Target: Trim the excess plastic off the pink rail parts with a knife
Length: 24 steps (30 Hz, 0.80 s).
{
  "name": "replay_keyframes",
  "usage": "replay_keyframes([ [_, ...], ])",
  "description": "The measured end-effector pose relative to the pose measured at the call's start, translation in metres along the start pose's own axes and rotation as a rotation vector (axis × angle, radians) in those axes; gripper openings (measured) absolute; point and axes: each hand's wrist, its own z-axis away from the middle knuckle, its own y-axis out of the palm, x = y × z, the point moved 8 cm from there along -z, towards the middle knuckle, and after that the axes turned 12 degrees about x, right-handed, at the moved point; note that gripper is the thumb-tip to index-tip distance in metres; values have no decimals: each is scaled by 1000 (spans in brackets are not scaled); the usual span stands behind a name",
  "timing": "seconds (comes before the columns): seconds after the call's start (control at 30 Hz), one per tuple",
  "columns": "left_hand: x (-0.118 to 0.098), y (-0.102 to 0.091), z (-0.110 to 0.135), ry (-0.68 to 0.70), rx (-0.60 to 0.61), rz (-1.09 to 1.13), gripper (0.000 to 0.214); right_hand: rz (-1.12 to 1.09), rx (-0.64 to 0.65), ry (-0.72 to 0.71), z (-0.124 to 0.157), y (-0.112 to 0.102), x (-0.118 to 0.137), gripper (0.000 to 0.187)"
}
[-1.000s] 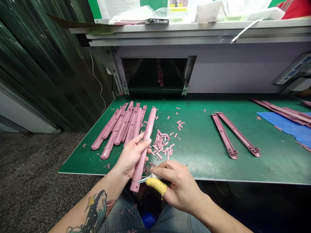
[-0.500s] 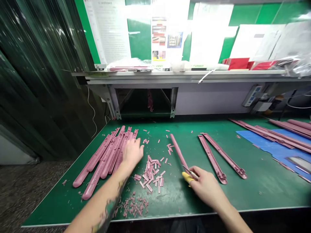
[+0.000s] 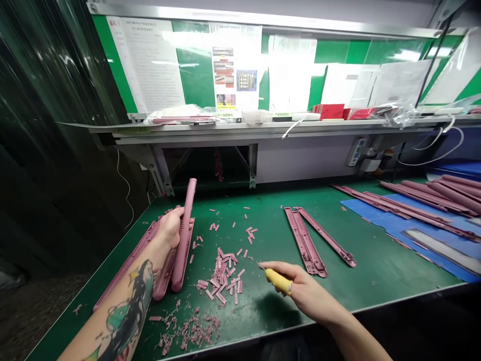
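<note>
My left hand (image 3: 173,228) is closed around a long pink plastic strip (image 3: 184,235), its smooth rounded side showing. That strip is tilted over the pile of similar strips (image 3: 161,287) at the left of the bench. My right hand (image 3: 300,288) is closed on a small knife (image 3: 260,265), with only its thin metal tip showing in front of the fingers. A yellow cover (image 3: 278,282) appears to wrap the thumb. Between the hands lie short pink offcuts (image 3: 225,273) and, nearer the front edge, curled pink shavings (image 3: 195,326).
Three pink strips (image 3: 306,243) lie hollow side up at centre right. More strips (image 3: 408,205) rest on a blue sheet (image 3: 356,208) farther right. A metal shelf (image 3: 263,129) with papers behind it runs above the green bench (image 3: 376,296).
My left hand has taken a strip from the left pile and lifted it. The strip near my right hand now lies with the two at centre right. The view has shifted.
</note>
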Motion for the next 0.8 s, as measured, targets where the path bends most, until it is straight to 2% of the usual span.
replay_keyframes([
  [0.07,-11,-5,26,48,47,98,36,-133,66,-22,-8,16,6,39],
  [0.17,-20,-12,90,156,129,168,51,-269,134,-95,-16,34,22,35],
  [0.23,-12,-19,139,178,171,148,58,-308,164,-190,-17,43,41,29],
  [0.27,-10,-25,162,236,178,97,56,-326,174,-246,-16,47,52,26],
  [0.37,4,-37,212,292,229,-114,39,-377,195,-414,-10,60,86,24],
  [0.47,14,-42,234,310,350,-252,32,-339,275,-511,-6,81,111,32],
  [0.57,18,-46,240,314,413,-331,32,-247,344,-520,-5,101,120,33],
  [0.8,36,-54,249,357,337,-448,32,-180,362,-514,2,115,121,31],
])
